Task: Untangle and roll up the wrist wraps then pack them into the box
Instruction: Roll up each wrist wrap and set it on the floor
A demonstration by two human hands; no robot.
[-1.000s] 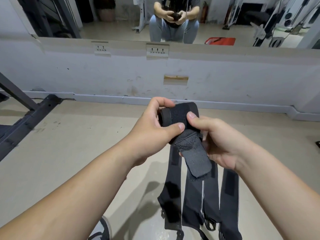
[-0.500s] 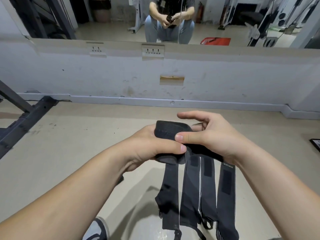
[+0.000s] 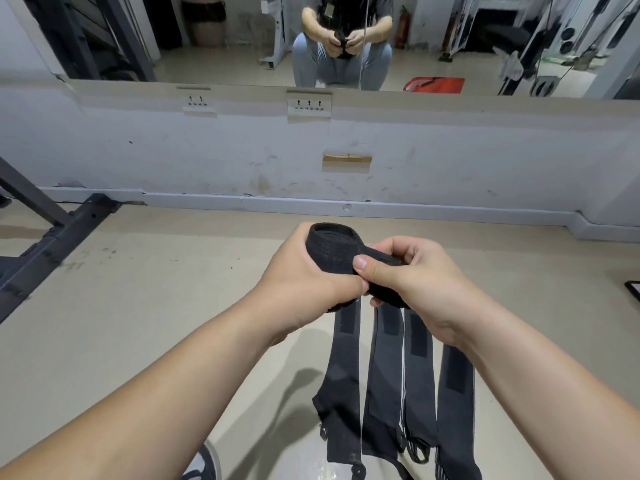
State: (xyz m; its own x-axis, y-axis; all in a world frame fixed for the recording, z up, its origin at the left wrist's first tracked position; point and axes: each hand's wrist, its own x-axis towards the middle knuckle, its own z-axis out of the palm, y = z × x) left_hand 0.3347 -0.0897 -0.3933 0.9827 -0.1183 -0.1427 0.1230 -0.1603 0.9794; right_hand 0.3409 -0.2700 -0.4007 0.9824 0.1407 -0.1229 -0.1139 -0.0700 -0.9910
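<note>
A black wrist wrap, wound into a thick roll (image 3: 334, 245), sits between both hands above the floor. My left hand (image 3: 304, 275) cups the roll from the left and below. My right hand (image 3: 408, 275) pinches the wrap's loose end against the roll, thumb on top. Several flat black wrist wraps (image 3: 391, 382) lie side by side under my hands, their loops pointing toward me. No box shows in this view.
A dark steel rack base (image 3: 52, 244) runs along the floor at the left. The white wall (image 3: 450, 161) with a mirror above stands ahead. A dark flat object (image 3: 633, 292) peeks in at the right edge. My shoe (image 3: 204, 462) is at the bottom.
The dangling end of the wrap has been wound in. The roll has turned so its spiral end faces up, and my right thumb now presses the end down.
</note>
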